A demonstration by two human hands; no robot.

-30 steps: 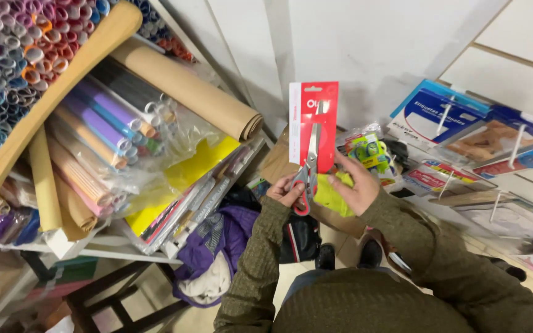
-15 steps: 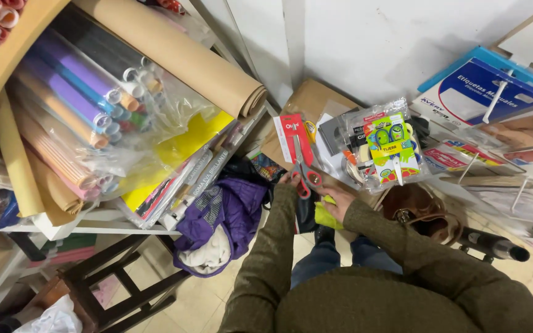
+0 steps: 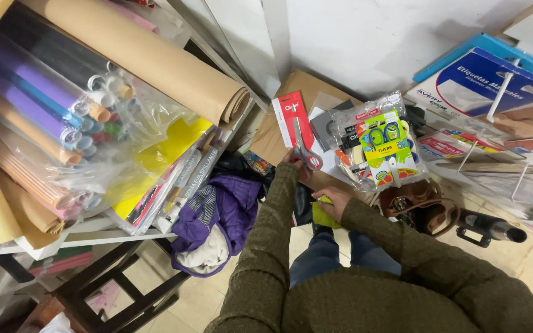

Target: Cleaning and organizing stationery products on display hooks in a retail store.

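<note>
Left hand (image 3: 292,161) fingers clamped on carded scissors pack (image 3: 296,131), lowered over cardboard box (image 3: 279,129); right hand (image 3: 334,202) fingers pinching yellow-green sheet (image 3: 321,216), not yet set down.

The flat carded pack of scissors (image 3: 296,126) is red with a white strip, its handles red and grey. The small square paper pad (image 3: 322,214) is yellow-green. The knitted sleeves (image 3: 265,246) are olive. The crumpled puffy jacket (image 3: 220,213) is purple, lined cream. The long paper roll (image 3: 149,58) is kraft brown.
</note>
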